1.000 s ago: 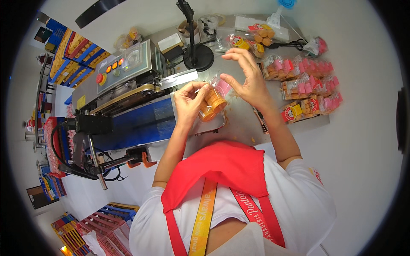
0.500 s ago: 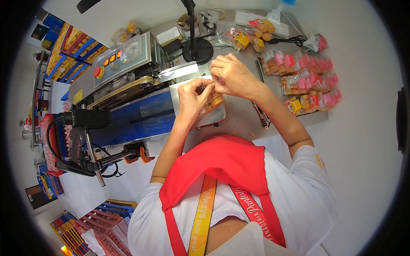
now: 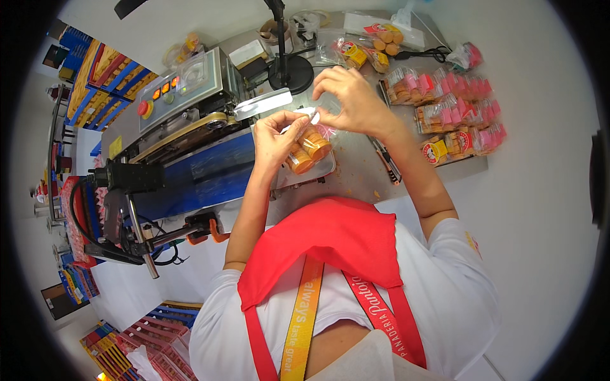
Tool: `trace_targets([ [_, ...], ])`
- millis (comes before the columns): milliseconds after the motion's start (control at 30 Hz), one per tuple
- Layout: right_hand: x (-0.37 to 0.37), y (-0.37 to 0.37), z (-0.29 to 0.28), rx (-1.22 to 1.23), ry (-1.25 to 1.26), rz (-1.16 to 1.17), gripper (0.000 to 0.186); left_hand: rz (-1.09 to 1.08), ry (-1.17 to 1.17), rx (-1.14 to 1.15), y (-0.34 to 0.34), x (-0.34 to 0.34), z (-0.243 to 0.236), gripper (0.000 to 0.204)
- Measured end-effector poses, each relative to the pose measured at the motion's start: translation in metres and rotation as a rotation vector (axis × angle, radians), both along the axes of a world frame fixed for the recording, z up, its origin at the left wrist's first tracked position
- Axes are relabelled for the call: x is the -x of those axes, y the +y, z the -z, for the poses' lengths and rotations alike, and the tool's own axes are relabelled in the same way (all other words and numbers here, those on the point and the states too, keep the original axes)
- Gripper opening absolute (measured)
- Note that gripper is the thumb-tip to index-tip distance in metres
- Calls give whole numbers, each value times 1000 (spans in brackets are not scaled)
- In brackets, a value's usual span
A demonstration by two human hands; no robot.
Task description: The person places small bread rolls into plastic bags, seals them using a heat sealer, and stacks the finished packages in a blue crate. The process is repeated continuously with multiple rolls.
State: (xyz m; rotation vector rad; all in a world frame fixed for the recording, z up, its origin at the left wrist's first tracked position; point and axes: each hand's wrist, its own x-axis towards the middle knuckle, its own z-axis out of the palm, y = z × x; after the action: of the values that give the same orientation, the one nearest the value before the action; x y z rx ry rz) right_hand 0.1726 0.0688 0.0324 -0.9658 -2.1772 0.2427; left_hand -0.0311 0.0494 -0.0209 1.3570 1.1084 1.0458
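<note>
My left hand point(image 3: 274, 141) pinches the gathered top of a clear bag of round golden cookies point(image 3: 315, 145). The bag hangs at an angle over a pale metal plate point(image 3: 325, 169), its cookies lying in stacked rows. At the bag's neck a small white piece point(image 3: 314, 117) sticks out between the two hands. My right hand point(image 3: 356, 105) is just to the right of it, thumb and forefinger apart in a curve, the other fingers raised. Its thumb tip is close to the white piece; whether they touch is hard to tell.
A sealing machine point(image 3: 181, 95) with a blue belt point(image 3: 190, 174) stands left. A black round stand point(image 3: 291, 77) is behind my hands. Rows of bagged cookies with pink tags point(image 3: 454, 117) lie right. Near them is a dark slim tool point(image 3: 386, 162). More cookie bags point(image 3: 356, 56) lie at the back.
My right hand's fingers have parted from their pinch at the bag's neck. The bag has swung into fuller view below my left hand, and the white piece now shows.
</note>
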Motion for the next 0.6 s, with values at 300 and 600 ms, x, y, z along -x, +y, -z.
trace_targets([
  [300, 17, -1, 7, 53, -154, -37, 14, 8, 103, -56, 0, -2, -8, 12],
  [600, -50, 19, 39, 686, 445, 118, 64, -128, -111, -143, 1, 1, -12, 8],
])
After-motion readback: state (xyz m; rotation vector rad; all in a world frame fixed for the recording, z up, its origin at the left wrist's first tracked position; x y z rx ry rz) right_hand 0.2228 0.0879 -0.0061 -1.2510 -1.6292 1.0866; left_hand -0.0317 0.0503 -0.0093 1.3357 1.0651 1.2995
